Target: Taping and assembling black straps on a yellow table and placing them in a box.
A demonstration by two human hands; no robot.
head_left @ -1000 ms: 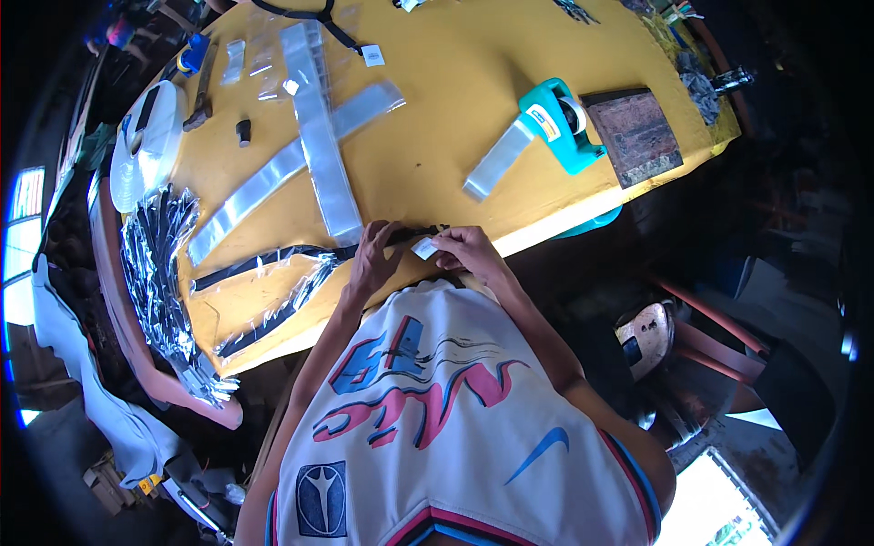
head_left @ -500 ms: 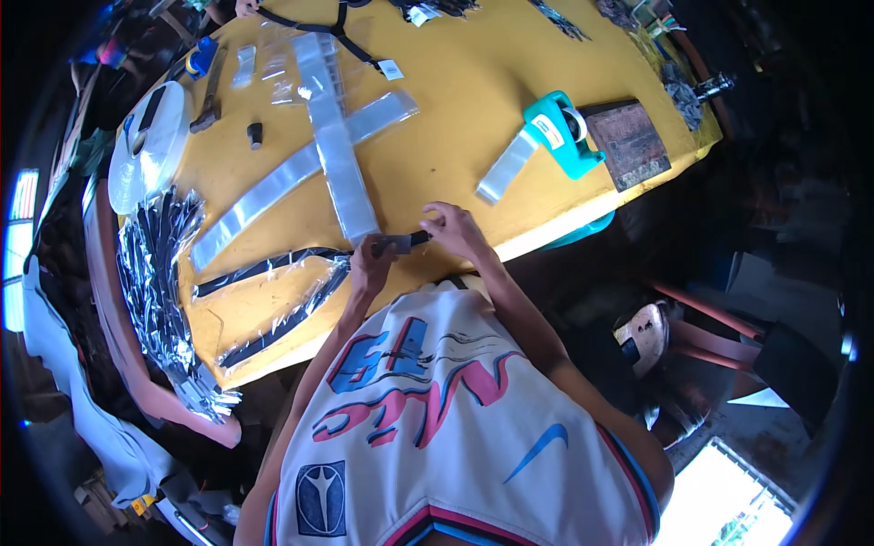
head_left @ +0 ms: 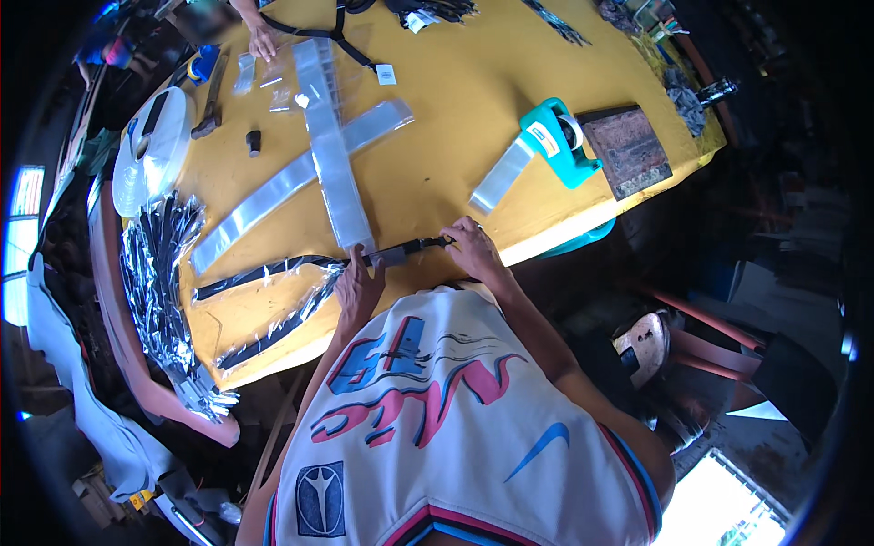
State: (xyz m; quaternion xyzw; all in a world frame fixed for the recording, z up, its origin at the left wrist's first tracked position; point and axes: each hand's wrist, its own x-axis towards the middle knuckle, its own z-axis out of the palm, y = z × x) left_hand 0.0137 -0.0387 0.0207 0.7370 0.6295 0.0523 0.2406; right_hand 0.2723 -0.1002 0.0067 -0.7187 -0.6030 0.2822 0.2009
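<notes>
Because black strap (head_left: 414,247) looks light, limp, plastic sleeve (head_left: 308,305) likely slippery, best hold: bare stretch. Left fingers (head_left: 356,257) pinch strap; right fingers (head_left: 462,229) pinch its end.

A black strap (head_left: 414,247) is stretching along the near edge of the table (head_left: 437,127), a small greyish tag (head_left: 392,257) lying against it; leftward, it is forking into two long arms (head_left: 264,274), both lying spread apart and gleaming under glossy, clear plastic (head_left: 300,314).
</notes>
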